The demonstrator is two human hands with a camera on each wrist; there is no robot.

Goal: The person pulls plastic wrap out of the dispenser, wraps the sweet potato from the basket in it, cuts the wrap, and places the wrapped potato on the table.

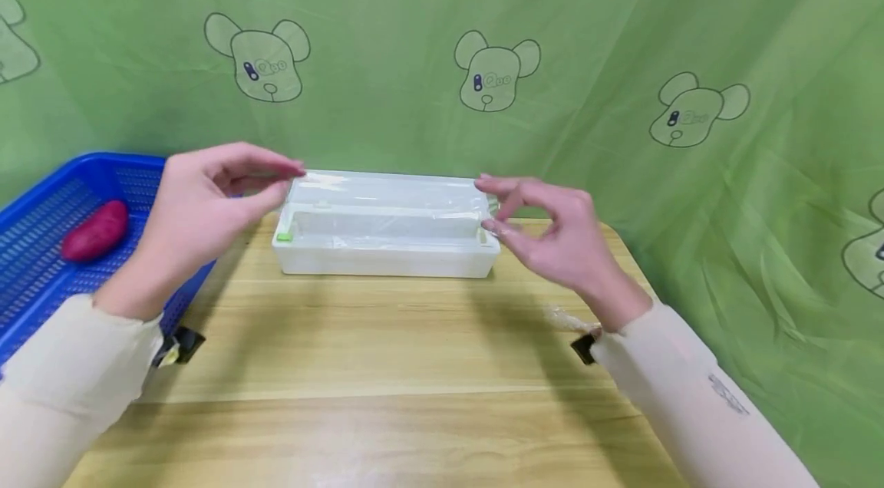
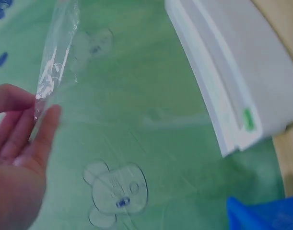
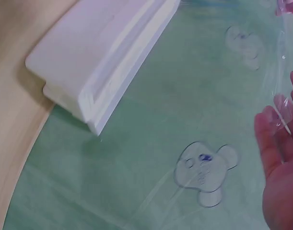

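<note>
Head view: from above and behind both hands, facing forward and down over the wooden tabletop (image 1: 387,350) toward the white cling-film dispenser (image 1: 384,258) and green bear-print curtain (image 1: 621,28), at middling distance. Left wrist view: close beside the left hand (image 2: 14,158), facing along the dispenser's green-tabbed end (image 2: 248,120) and curtain. Right wrist view: equally close, by the right hand (image 3: 280,172), sharing dispenser, film and curtain with both others.
</note>
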